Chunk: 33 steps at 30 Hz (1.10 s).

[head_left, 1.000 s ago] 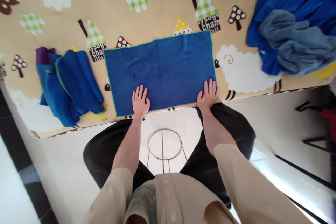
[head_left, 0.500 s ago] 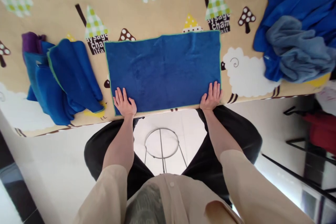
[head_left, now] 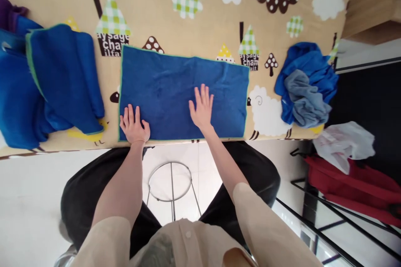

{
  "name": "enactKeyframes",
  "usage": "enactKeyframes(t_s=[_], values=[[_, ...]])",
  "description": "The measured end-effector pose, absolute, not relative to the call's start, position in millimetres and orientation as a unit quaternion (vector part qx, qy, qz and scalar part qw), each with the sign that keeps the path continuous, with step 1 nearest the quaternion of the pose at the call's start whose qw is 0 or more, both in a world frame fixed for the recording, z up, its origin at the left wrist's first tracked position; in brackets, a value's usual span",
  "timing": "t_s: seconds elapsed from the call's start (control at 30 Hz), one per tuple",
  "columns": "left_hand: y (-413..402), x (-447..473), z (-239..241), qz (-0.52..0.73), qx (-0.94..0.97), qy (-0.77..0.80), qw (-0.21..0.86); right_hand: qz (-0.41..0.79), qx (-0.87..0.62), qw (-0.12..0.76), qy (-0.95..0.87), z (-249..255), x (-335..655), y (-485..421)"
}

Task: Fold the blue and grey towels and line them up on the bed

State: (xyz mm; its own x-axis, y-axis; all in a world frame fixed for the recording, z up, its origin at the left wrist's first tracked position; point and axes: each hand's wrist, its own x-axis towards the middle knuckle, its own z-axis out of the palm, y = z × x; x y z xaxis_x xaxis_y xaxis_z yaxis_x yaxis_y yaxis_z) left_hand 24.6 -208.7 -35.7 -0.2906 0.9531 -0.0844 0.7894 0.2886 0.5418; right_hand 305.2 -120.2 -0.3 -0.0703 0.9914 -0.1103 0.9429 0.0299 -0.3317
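Now left fingers [head_left: 131, 113], right fingers [head_left: 203, 93] spread on blue cloth [head_left: 166, 85], grasping nothing; plastic bag [head_left: 352, 139]: contents unclear.

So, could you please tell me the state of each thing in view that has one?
Green-edged blue cloth: spread out nearly flat.
Left hand: open, resting on that cloth.
Right hand: open, resting on that cloth.
Left pile of cloths: folded, overlapping.
Right pile of cloths: crumpled.
Patterned cover: spread out.
White plastic bag: crumpled.
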Motion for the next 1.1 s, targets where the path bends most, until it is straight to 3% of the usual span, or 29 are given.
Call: enactKeyframes(t_s=[0.13,0.33,0.57,0.77,1.1], values=[[-208,24,-36,0.214,0.56,0.773,0.208,0.209,-0.614,0.028,-0.761,-6,318,-83],[-208,24,-39,0.224,0.556,0.776,0.195,0.098,-0.692,0.027,-0.714,-24,399,-40],[-210,23,-44,0.223,0.561,0.775,0.187,0.036,-0.785,-0.033,-0.617,-42,456,10],[-211,24,-42,0.217,0.561,0.776,0.19,0.053,-0.792,0.024,-0.608,-48,493,36],[-213,24,-43,0.241,0.545,0.772,0.218,0.075,-0.756,0.024,-0.65,-33,521,-44]])
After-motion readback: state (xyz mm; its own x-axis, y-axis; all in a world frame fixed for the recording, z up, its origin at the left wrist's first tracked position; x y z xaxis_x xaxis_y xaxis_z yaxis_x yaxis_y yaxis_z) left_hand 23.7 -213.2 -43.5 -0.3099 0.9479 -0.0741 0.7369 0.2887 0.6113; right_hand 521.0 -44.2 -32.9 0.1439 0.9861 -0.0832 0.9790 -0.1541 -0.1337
